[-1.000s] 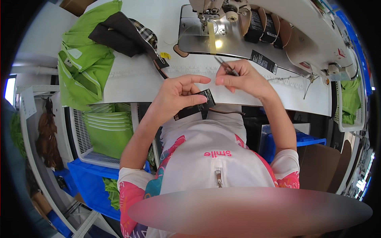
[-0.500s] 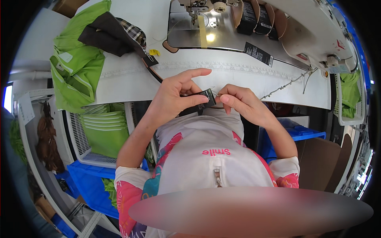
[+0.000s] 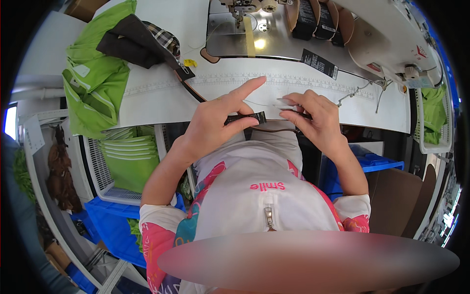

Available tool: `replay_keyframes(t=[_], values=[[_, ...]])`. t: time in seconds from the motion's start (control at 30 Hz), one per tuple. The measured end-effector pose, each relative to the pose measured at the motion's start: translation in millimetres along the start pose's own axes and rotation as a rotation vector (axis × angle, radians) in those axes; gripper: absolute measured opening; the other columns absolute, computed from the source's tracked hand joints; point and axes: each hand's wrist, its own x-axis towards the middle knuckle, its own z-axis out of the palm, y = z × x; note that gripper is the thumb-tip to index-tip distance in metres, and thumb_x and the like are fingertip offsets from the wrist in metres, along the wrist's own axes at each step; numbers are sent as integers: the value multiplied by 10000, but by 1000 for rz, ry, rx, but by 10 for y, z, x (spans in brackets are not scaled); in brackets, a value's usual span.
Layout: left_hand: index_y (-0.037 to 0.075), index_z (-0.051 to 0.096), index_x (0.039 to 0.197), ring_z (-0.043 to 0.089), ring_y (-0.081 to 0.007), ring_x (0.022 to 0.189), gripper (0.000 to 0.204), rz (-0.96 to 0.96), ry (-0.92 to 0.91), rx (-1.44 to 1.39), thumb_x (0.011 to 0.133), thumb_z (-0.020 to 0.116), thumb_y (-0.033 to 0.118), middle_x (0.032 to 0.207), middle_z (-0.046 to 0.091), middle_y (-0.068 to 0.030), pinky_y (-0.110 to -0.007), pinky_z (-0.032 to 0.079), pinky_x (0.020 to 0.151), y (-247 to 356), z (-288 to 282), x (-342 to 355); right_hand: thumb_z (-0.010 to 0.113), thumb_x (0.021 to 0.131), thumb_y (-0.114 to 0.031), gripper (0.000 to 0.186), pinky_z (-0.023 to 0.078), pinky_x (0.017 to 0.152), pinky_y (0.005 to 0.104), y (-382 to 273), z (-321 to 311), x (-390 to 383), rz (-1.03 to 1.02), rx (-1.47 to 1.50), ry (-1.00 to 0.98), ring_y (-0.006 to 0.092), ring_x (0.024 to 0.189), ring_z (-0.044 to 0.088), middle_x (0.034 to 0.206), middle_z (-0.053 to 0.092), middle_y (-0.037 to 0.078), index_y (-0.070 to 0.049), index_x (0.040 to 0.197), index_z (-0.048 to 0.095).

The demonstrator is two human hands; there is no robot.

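- Right hand (image 3: 318, 117) has drawn away from the black label (image 3: 261, 117), rightward along the sewing table (image 3: 159, 108)'s front edge.
- Left hand (image 3: 211, 119) pinches the label over that table's front edge.
- Right hand clasps what are probably thread snips (image 3: 304, 115), above that edge.

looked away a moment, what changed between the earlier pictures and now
The right hand has come toward the body and rightward; its small snips, blurred, now point left. The left hand has tilted its black label nearer edge-on. Unmoved: green fabric, sewing machine, loose black tag.
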Motion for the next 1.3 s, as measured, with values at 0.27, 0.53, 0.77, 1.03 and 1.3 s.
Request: replay_keyframes(t=[0.27, 0.53, 0.77, 1.03, 1.3], values=[[114, 442, 1316, 591, -164, 670, 614, 390, 73, 281, 751, 678, 65, 750, 634, 13, -417, 470, 886, -135, 103, -42, 731, 699, -185, 269, 395, 481, 293, -75, 107, -134, -197, -166, -28, 169, 526, 534, 652, 553, 8, -84, 915, 607], [104, 489, 1280, 597, -149, 699, 571, 416, 108, 329, 744, 681, 52, 780, 644, 20, -415, 463, 893, -98, 62, -86, 727, 703, -194, 285, 395, 474, 289, -119, 159, -121, -260, -148, 17, 165, 516, 521, 637, 535, 5, -72, 931, 608], [3, 565, 1152, 628, -165, 792, 441, 179, 54, 52, 728, 673, -45, 836, 664, -67, -295, 474, 802, -123, 116, -98, 695, 758, -190, 285, 390, 460, 295, -1, 79, -124, -163, -235, 83, 194, 496, 498, 651, 525, 46, -77, 1005, 610], [14, 682, 917, 572, -134, 885, 233, -65, 275, -514, 713, 664, -97, 966, 594, -69, -232, 463, 742, -161, 97, -267, 716, 739, -165, 363, 411, 756, 339, 492, -242, -28, -63, -724, 264, 233, 833, 538, 929, 616, 73, -77, 1077, 617], [26, 651, 1036, 529, -143, 970, 302, 62, 341, -360, 742, 674, -39, 1039, 553, -49, -315, 401, 922, -165, -168, -199, 669, 799, -99, 215, 420, 734, 254, -458, 563, 261, 352, 720, -229, 136, 762, 544, 813, 617, 74, -5, 989, 634]])
